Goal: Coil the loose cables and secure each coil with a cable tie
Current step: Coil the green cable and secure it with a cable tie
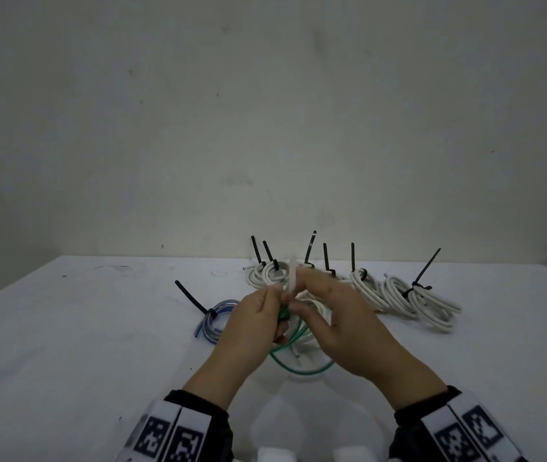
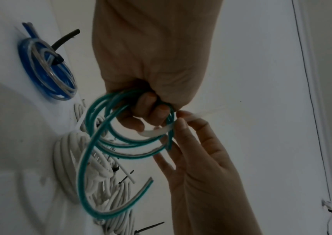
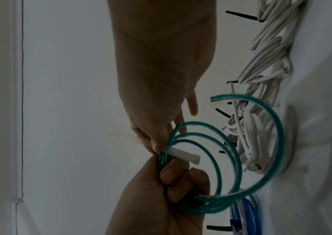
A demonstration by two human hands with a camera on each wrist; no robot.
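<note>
The job is looking well advanced: behind the green coil [image 1: 293, 348], toward the wall, a row of white coils [image 1: 422, 303] is lying on the desk [image 1: 65, 345], each already cinched with a black cable tie [image 1: 427, 268] whose tail is sticking up. Just left of the green coil, a blue coil [image 1: 213, 320] is also lying bound with a black tie. One more white coil [image 2: 66, 160] is lying on the desk behind the green one, partly hidden by the hands; whether it is tied cannot be told. So the green cable is being judged the one in work, with its tie not yet closed. The green coil is being held above the desk, in front of the white row, its gathered strands being gripped by the left hand [image 1: 255, 323], whose fingers are curled around the bundle. A white cable tie [image 3: 182, 155] is being laid across that bundle beside the left fingers and is being pinched by the thumb and forefinger of the right hand [image 1: 338, 320], the other fingers being held loosely spread. The cable is looking thin, glossy and springy: its loops are fanning apart unevenly, and one cut end [image 3: 214, 98] is curving free of the coil. Threading and tightening are still being awaited.
</note>
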